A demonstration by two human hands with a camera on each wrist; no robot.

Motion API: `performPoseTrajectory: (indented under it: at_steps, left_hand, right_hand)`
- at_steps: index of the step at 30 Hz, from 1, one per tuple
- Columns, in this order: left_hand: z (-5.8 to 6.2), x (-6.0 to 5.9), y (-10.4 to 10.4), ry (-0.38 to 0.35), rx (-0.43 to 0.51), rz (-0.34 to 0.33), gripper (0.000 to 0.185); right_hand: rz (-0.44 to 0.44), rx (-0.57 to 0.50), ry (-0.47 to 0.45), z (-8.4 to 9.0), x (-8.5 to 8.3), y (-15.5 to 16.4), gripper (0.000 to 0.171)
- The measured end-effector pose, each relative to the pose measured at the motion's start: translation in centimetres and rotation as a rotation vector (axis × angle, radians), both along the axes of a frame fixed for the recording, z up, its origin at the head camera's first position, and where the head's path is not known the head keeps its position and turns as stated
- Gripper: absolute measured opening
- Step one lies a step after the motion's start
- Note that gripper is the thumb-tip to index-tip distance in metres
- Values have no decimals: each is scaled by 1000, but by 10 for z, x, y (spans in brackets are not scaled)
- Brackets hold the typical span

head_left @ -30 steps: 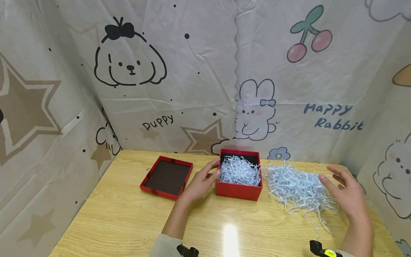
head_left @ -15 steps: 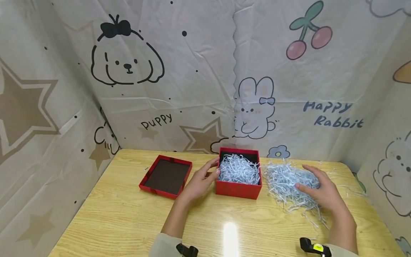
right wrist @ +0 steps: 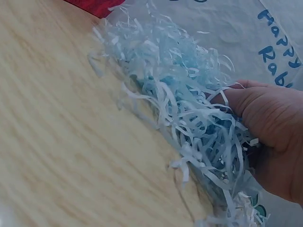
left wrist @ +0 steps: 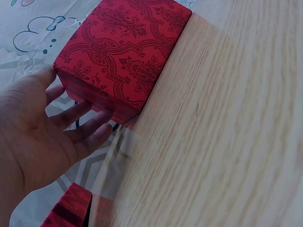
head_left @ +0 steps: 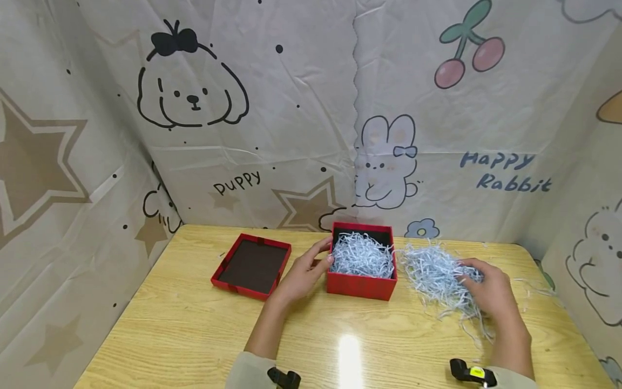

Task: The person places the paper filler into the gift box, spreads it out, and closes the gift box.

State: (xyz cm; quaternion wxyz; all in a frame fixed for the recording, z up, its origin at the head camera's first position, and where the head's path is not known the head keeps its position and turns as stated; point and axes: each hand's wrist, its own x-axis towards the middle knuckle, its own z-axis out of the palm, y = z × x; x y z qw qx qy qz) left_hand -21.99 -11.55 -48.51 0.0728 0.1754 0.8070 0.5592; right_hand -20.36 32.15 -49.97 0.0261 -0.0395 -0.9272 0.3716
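Note:
A red patterned gift box (head_left: 362, 286) stands on the table, with pale blue shredded paper (head_left: 362, 256) inside. My left hand (head_left: 303, 275) touches the box's left side. In the left wrist view, the fingers (left wrist: 90, 127) of that hand lie loosely against the box wall and do not wrap round it. To the right of the box is a loose heap of the same shredded paper (head_left: 432, 270). My right hand (head_left: 491, 289) grips the heap's right part; strands hide most of its fingertips in the right wrist view.
The box lid (head_left: 252, 267), red with a dark inside, lies upturned left of my left hand. A few stray paper strands (head_left: 534, 287) lie on the wooden table (head_left: 204, 335) at the right. A printed cloth (head_left: 301, 108) hangs behind and on both sides.
My right hand has moved left from the heap's outer edge into the paper, and its thumb and fingers have closed on it. My left hand has stayed at the box.

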Motion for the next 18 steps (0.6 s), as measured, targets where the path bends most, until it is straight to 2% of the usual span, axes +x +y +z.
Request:
performPoseTrajectory:
  at_steps: [5, 13, 18]
  left_hand:
    - [1, -1, 1, 1, -1, 0, 59]
    - [-2, 0, 0, 10, 6, 4, 58]
    - [-2, 0, 0, 7, 5, 3, 58]
  right_hand:
    - [-35, -9, 67, 10, 4, -1, 39]
    - [-72, -3, 142, 24, 8, -1, 48]
    - [-125, 6, 207, 34, 12, -1, 45]
